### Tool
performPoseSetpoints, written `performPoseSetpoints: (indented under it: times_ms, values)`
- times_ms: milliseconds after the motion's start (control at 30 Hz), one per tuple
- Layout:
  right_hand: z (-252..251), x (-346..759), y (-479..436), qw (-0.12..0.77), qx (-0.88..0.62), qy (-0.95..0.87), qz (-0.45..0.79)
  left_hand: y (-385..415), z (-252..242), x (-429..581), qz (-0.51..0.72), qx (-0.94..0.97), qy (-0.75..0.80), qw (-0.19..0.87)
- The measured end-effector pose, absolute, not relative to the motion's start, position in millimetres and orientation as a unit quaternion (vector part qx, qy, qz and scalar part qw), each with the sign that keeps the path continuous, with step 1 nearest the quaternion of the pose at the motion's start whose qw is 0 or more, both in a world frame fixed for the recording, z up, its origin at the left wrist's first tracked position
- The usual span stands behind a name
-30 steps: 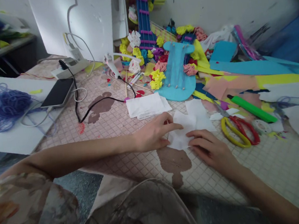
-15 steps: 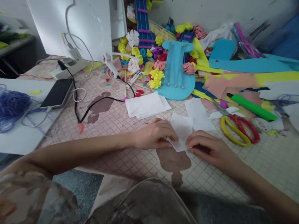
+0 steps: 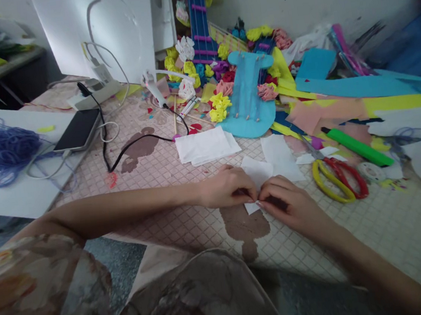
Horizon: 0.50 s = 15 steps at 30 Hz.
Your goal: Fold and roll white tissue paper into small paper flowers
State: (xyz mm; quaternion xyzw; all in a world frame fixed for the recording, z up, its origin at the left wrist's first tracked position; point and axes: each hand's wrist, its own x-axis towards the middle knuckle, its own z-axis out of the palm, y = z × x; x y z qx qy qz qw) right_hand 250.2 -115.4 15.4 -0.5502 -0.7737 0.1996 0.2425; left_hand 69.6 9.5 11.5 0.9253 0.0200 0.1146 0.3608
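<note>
A small white paper piece (image 3: pixel 252 207) is pinched between my two hands, low over the table's near edge. My left hand (image 3: pixel 228 185) has its fingers closed on the paper from the left. From the right, the fingertips of my right hand (image 3: pixel 288 202) close on the same paper, almost touching the left ones. The middle of the paper is hidden by my fingers. Just behind lie another white sheet (image 3: pixel 283 157) and a stack of white paper pieces (image 3: pixel 207 147). Scissors (image 3: pixel 336 177) with yellow and red handles rest to the right.
A blue cut-out guitar shape (image 3: pixel 248 103) lies behind the papers, among crumpled paper flowers. At the right is a green cutter (image 3: pixel 360 147). A glue gun (image 3: pixel 154 89) with a black cord, a phone (image 3: pixel 79 130) and purple yarn (image 3: pixel 3 151) are at the left.
My hands have drawn together, and the paper between them is now gathered at the fingertips where it was spread flatter before. The view has shifted slightly.
</note>
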Motion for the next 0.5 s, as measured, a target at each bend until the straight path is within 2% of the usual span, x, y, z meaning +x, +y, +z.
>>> performPoseSetpoints:
  times_ms: [500]
  values:
    - [11.2,251.0,-115.1,0.24,-0.562,-0.768,0.194,6.0,10.6,68.6,0.113,0.931,0.063,0.342]
